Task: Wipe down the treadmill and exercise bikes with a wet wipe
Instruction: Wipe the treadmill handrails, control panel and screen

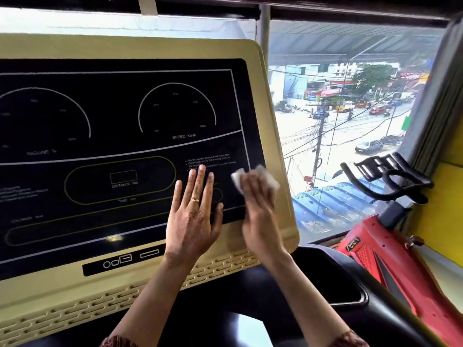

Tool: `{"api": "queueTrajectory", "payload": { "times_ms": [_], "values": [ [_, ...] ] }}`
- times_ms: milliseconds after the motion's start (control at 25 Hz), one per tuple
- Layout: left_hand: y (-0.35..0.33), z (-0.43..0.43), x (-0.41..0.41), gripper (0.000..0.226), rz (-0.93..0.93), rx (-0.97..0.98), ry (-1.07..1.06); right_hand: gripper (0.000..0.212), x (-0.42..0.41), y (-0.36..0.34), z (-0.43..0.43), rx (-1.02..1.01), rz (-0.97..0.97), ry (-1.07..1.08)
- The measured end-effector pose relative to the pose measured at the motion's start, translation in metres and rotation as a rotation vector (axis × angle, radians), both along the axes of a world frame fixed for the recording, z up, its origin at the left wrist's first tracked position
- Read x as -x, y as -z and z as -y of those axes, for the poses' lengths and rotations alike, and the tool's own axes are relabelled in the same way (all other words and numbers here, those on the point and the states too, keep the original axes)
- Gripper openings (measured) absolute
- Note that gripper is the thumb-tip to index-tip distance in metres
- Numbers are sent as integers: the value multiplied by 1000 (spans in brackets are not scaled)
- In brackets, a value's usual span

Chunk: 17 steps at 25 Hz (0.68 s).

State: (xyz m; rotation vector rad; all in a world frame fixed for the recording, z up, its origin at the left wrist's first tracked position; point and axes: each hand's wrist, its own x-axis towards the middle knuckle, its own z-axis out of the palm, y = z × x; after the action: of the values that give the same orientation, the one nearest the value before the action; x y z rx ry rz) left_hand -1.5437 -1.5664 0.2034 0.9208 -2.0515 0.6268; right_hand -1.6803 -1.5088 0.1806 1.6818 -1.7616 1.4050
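The treadmill console (269, 136) fills the left and middle of the view: a cream frame around a black display panel (120, 126) with dial markings. My left hand (194, 214) lies flat on the panel's lower right part, fingers spread, a ring on one finger. My right hand (258, 209) presses a white wet wipe (271, 179) against the panel's right edge, where black meets cream. The wipe shows above my fingers and is blurred. A red exercise bike (380, 246) with black handlebars (390, 179) stands to the right.
A large window (350, 96) behind the console looks down on a street. A yellow wall (446, 196) lies at the far right behind the bike. The treadmill's black lower deck and cup recess (333, 291) sit below the console.
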Motion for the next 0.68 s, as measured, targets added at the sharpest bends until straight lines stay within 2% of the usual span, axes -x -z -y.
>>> {"api": "queueTrajectory", "payload": {
  "times_ms": [120, 200, 360, 400, 520, 560, 640, 680],
  "values": [
    [0, 0, -1, 60, 10, 14, -6, 68, 10, -45, 25, -31, -240, -162],
    [0, -1, -1, 59, 8, 11, -2, 70, 37, -80, 46, -19, -296, -126],
    [1, -1, 0, 60, 14, 8, -22, 70, 55, -94, 54, 31, 95, 51],
    [2, -2, -1, 60, 15, 3, -23, 68, 46, -80, 47, 40, 82, 39],
    [2, -2, -1, 60, 12, 6, -13, 68, 32, -32, 17, 26, -127, -83],
    [2, -2, 0, 60, 10, 11, -10, 70, 37, -21, 12, 40, -83, -51],
    [2, -3, 0, 60, 5, 15, -11, 73, 35, -6, 1, 25, 126, 35],
    [2, -3, 0, 60, 4, 16, -10, 73, 26, 1, -5, 2, 144, 11]
  ]
}}
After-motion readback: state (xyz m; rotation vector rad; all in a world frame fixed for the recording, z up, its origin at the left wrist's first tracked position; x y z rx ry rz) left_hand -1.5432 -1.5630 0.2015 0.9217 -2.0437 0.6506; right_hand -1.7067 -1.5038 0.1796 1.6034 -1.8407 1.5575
